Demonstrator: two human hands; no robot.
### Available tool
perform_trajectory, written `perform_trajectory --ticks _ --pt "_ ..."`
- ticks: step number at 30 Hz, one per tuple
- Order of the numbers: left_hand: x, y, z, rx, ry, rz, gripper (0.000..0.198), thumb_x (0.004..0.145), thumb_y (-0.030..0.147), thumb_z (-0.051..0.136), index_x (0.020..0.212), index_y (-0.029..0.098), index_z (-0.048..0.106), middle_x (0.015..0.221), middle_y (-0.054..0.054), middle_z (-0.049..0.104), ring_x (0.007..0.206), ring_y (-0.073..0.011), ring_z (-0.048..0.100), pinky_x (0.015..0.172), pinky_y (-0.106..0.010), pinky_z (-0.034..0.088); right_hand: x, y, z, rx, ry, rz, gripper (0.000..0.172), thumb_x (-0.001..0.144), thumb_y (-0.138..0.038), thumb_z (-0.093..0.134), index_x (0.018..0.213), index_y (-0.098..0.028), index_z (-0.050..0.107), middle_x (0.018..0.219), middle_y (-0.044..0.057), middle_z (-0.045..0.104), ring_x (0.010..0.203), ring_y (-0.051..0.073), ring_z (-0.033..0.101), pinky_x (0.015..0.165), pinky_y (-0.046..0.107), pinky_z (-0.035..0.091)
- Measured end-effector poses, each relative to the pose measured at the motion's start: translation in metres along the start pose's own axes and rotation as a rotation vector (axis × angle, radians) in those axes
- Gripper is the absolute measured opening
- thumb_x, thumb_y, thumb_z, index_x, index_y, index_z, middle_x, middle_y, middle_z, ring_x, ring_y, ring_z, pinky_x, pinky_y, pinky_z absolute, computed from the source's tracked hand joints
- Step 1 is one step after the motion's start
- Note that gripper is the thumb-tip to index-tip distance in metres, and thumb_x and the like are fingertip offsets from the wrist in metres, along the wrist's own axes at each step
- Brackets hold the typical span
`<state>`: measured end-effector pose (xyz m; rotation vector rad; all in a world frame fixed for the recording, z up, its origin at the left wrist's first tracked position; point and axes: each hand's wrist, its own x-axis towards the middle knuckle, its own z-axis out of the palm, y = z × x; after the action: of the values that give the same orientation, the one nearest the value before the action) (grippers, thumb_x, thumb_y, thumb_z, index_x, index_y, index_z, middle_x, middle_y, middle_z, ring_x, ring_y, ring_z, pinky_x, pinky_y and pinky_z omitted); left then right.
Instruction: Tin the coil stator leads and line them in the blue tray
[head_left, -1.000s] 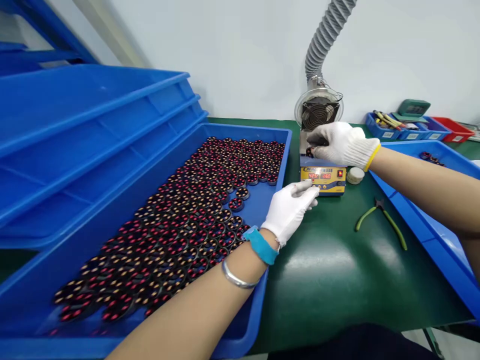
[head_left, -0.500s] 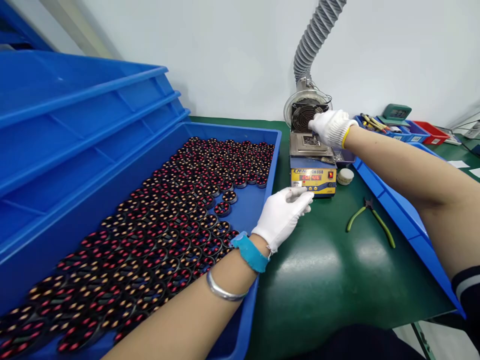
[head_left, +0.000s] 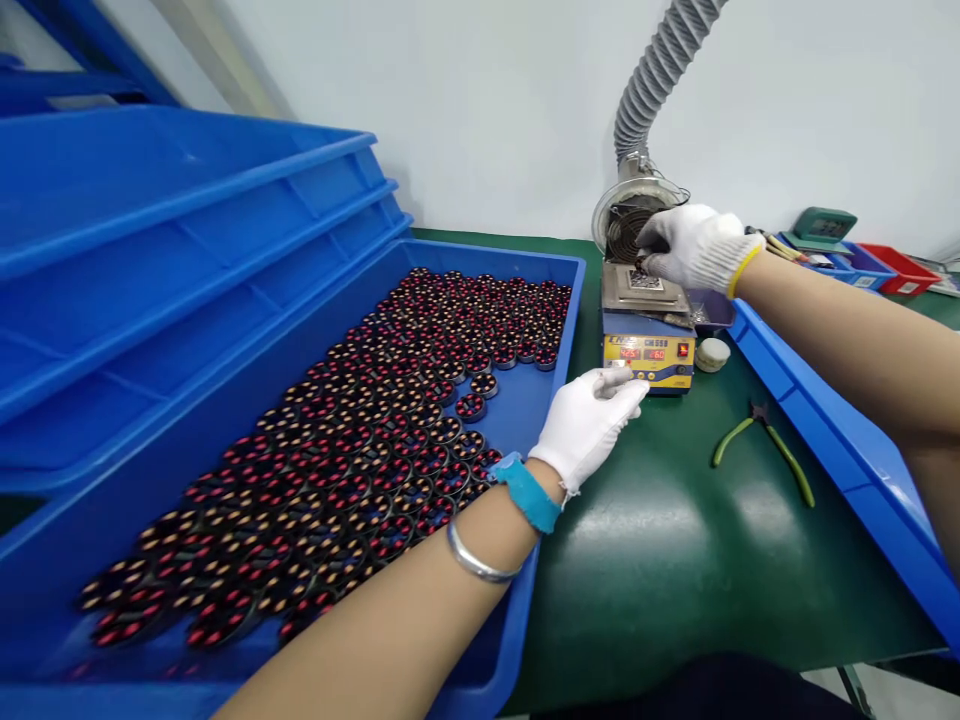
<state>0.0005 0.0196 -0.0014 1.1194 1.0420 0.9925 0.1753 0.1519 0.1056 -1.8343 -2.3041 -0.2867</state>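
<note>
My right hand point(head_left: 694, 245), in a white knit glove with a yellow cuff edge, is above the solder pot point(head_left: 649, 350). Its thumb and fingers pinch a small dark part, mostly hidden, just over the square of shiny metal point(head_left: 645, 280) on top. In a white glove too, my left hand point(head_left: 589, 425) hovers in front of the pot's yellow display panel. Thumb and forefinger stand a little apart there, and I see nothing between them. Left of it, a blue tray point(head_left: 521, 395) holds many round black motor stators point(head_left: 471, 406) with red or copper-coloured windings.
Stacked blue trays point(head_left: 187, 220) rise at the left. A grey exhaust hose point(head_left: 652, 90) comes down behind the pot. Green-handled cutters point(head_left: 761, 440) and a round whitish pad point(head_left: 712, 354) lie on the green table. Another blue tray point(head_left: 847, 430) and a red bin point(head_left: 896, 268) are at right.
The view has swung left, so everything sits further right. My right hand has drawn slightly up and right relative to the pot; my left hand keeps nearly the same place and pose.
</note>
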Motion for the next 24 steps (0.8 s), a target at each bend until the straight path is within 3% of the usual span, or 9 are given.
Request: perform_trajectory --ticks 5,9,14,16,18,21,24 --pt "0.002 -0.001 0.001 -0.112 0.045 0.029 0.043 0.074 0.026 0.072 0.112 0.009 0.062 0.095 -0.008 0.068 0.07 -0.0108 0.062 0.069 -0.027 0.049 -0.048 -0.032 0.009 0.454 -0.149 0.056 0.039 0.076 -0.044 0.065 0.111 -0.028 0.07 0.09 0.002 0.071 0.082 0.022 0.068 0.079 0.039 0.056" --pt "0.004 -0.002 0.0 -0.17 0.083 0.08 0.026 0.071 0.022 0.072 0.094 0.01 0.067 0.081 -0.004 0.068 0.071 -0.0117 0.062 0.073 -0.028 0.05 -0.079 -0.05 0.027 0.657 -0.248 0.074 0.048 0.074 -0.038 0.066 0.121 -0.029 0.065 0.096 0.001 0.072 0.082 0.019 0.069 0.073 0.031 0.058" --pt "0.002 0.002 -0.002 -0.121 0.125 0.102 0.025 0.071 0.026 0.071 0.091 0.011 0.068 0.076 -0.004 0.069 0.067 -0.0134 0.063 0.071 -0.03 0.052 -0.088 -0.046 0.024 0.87 -0.451 0.064 0.033 0.076 -0.032 0.063 0.108 -0.026 0.069 0.085 0.002 0.074 0.068 0.017 0.069 0.059 0.027 0.058" --pt "0.002 0.007 -0.006 -0.055 0.147 0.15 0.033 0.073 0.033 0.07 0.097 0.011 0.067 0.082 -0.007 0.071 0.068 -0.0154 0.065 0.073 -0.032 0.054 -0.082 -0.038 0.02 0.92 -0.451 0.112 0.026 0.076 -0.032 0.065 0.099 -0.024 0.071 0.078 0.002 0.073 0.06 0.016 0.067 0.053 0.026 0.057" --pt "0.003 0.016 -0.015 0.103 0.207 0.237 0.041 0.075 0.038 0.068 0.105 0.011 0.066 0.091 -0.01 0.072 0.076 -0.0179 0.067 0.079 -0.033 0.054 -0.072 -0.027 0.021 0.905 -0.351 0.195 0.023 0.074 -0.032 0.067 0.096 -0.024 0.071 0.074 0.002 0.072 0.057 0.016 0.066 0.052 0.027 0.057" --pt "0.008 0.033 -0.037 0.585 0.34 0.311 0.048 0.078 0.043 0.063 0.116 0.014 0.065 0.108 -0.011 0.07 0.095 -0.0229 0.066 0.093 -0.035 0.049 -0.05 -0.007 0.028 0.83 -0.178 0.343 0.025 0.074 -0.032 0.068 0.098 -0.024 0.07 0.07 0.002 0.07 0.059 0.016 0.067 0.057 0.028 0.058" --pt "0.016 0.044 -0.065 1.139 0.376 0.152 0.056 0.081 0.048 0.055 0.125 0.014 0.061 0.122 -0.015 0.065 0.111 -0.0342 0.06 0.099 -0.046 0.044 -0.03 0.015 0.037 0.741 -0.028 0.429 0.031 0.074 -0.033 0.068 0.103 -0.023 0.069 0.074 0.004 0.071 0.067 0.019 0.069 0.065 0.03 0.058"
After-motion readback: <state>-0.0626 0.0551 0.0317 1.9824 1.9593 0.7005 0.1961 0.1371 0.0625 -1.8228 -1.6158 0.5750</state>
